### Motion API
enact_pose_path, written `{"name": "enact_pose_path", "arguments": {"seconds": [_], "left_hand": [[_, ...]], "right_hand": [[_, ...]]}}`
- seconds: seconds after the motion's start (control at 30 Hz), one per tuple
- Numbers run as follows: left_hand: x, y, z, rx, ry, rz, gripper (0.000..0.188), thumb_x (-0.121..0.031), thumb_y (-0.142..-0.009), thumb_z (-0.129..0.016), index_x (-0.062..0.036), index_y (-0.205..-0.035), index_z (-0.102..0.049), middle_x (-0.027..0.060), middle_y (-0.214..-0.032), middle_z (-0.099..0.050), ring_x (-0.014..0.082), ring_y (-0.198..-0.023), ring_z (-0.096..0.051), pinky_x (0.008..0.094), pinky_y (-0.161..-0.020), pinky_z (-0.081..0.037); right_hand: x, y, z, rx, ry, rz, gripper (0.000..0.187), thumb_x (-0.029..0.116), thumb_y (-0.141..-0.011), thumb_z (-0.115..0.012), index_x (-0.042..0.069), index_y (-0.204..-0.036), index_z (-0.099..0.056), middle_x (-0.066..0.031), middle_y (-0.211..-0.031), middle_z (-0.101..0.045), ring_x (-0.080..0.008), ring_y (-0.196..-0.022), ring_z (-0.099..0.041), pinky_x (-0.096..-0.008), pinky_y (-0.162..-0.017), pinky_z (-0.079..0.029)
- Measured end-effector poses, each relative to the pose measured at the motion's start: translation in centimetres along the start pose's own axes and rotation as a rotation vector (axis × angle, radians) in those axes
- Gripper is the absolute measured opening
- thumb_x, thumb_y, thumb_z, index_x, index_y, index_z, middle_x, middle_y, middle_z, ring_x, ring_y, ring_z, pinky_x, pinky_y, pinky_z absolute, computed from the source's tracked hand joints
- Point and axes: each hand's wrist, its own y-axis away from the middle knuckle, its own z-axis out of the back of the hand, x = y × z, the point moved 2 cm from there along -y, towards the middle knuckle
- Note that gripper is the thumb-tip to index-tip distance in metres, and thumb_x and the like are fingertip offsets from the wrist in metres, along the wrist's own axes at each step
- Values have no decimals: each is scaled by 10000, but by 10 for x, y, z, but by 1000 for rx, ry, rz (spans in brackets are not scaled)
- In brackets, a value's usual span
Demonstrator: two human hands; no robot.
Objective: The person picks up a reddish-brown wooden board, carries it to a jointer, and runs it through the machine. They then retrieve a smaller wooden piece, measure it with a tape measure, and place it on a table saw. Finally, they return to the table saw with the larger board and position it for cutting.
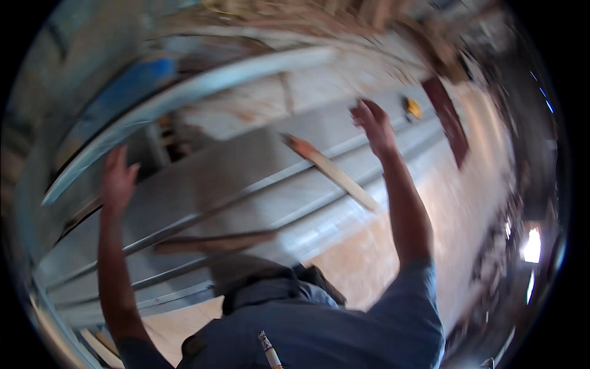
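My left hand (118,178) is raised at the left, fingers stretched out and nothing in it. It appears next to the near end of a long pale strip (203,86); whether they touch I cannot tell. On the right, my right hand (375,126) hovers over a grey ridged metal sheet (239,163), its fingers loosely bent and apart, holding nothing that shows. Between my hands, a pale wooden stick (344,179) with an orange-red end and dark tip lies across the ridges. The view is smeared by motion.
A small yellow object (413,109) and a dark red-brown board (448,117) lie beyond my right hand. A brown wooden strip (215,242) rests close to my body. Something blue (141,77) is behind the pale strip. A cigarette (269,350) pokes up at the lower edge.
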Motion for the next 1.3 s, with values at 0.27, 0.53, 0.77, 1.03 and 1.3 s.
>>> {"name": "enact_pose_path", "arguments": {"seconds": [0.27,0.53,0.77,1.03,1.3], "left_hand": [[40,-52,15,-45,-224,221,595,-227,-871,-657,-47,-1387,-422,124,-1443,-414,303,-1328,-393,411,-1082,-347],[54,-79,-13,-98,-417,359,406,-296,-840,-684,-78,-1123,-492,98,-1112,-537,276,-1068,-511,414,-899,-402],[64,-78,-25,-143,-364,349,395,-287,-812,-705,-93,-1062,-469,69,-1065,-551,269,-1041,-528,418,-869,-409],[62,-79,-19,-178,-356,298,370,-278,-811,-704,-82,-1049,-500,82,-1096,-567,284,-1054,-541,439,-887,-413],[129,-62,6,-260,-401,32,270,-261,-783,-707,-82,-949,-593,92,-930,-607,307,-954,-579,449,-837,-454]], "right_hand": [[89,-69,-226,277,467,563,519,413,-901,-618,-22,-1183,-589,-231,-1059,-650,-388,-1021,-607,-409,-874,-493],[105,-159,-396,624,846,369,841,713,-885,-366,-31,-1226,-559,-267,-1224,-584,-400,-1220,-503,-457,-1019,-383],[92,-193,-450,922,782,106,936,774,-857,-298,-49,-1166,-620,-288,-1223,-581,-340,-1180,-559,-429,-973,-423],[106,-188,-462,575,1100,382,896,775,-859,-301,28,-1265,-581,-185,-1284,-581,-330,-1207,-544,-473,-1010,-409],[112,-189,-451,605,1049,402,831,761,-834,-399,81,-1273,-586,-105,-1274,-606,-282,-1204,-552,-448,-986,-429]]}}
